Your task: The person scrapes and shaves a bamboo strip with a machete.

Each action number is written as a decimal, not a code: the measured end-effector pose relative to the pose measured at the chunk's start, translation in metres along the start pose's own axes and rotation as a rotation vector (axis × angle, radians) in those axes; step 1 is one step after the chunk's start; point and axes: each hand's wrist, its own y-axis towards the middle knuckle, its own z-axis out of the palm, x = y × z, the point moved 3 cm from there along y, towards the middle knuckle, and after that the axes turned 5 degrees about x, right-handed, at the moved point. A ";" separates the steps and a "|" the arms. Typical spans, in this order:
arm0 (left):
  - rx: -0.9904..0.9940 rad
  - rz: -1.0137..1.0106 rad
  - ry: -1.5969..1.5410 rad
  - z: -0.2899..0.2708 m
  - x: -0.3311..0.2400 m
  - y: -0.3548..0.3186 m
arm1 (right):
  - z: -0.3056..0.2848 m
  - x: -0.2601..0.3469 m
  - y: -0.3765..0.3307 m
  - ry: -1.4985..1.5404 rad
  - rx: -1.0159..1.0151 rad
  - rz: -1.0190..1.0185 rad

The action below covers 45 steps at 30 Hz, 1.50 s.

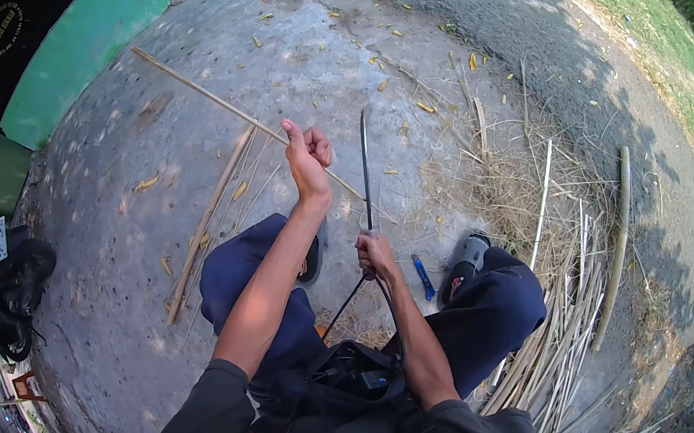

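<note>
A long, thin bamboo strip (203, 90) slants across in front of me, and my left hand (309, 160) is closed around it with the thumb raised. The strip comes out on the right side of that hand, and its end meets or crosses the blade of a machete (364, 160); whether they touch I cannot tell. My right hand (374, 252) grips the machete's handle low down, between my knees, with the blade pointing away from me. Just right of my right hand, a blue utility knife (423, 277) lies on the concrete.
A pile of split bamboo strips (560, 344) and shavings (517, 185) covers the ground at right, beside a bamboo pole (614, 252). Another bamboo length (210, 226) lies left of my knee. A motorcycle (4, 288) stands by the green wall (88, 36) at far left.
</note>
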 end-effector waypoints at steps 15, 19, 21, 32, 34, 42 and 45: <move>0.183 -0.052 -0.021 0.004 0.002 0.000 | -0.029 -0.012 -0.009 0.108 -0.081 0.144; 0.183 -0.041 -0.016 0.000 0.000 0.002 | 0.009 0.026 -0.012 0.030 0.052 0.064; 0.225 -0.051 -0.005 0.004 -0.002 0.002 | 0.010 0.030 -0.007 -0.025 0.083 0.021; 0.349 -0.103 -0.044 0.010 -0.002 -0.002 | -0.047 -0.002 -0.010 0.069 -0.091 0.197; 0.346 -0.113 -0.032 0.005 0.000 0.001 | -0.026 0.017 -0.012 0.040 -0.028 0.187; 0.462 -0.116 -0.040 0.010 -0.004 -0.002 | -0.033 0.008 -0.012 -0.133 -0.090 0.165; 0.480 -0.142 -0.119 0.009 -0.003 -0.003 | -0.072 -0.015 -0.014 -0.043 -0.223 0.266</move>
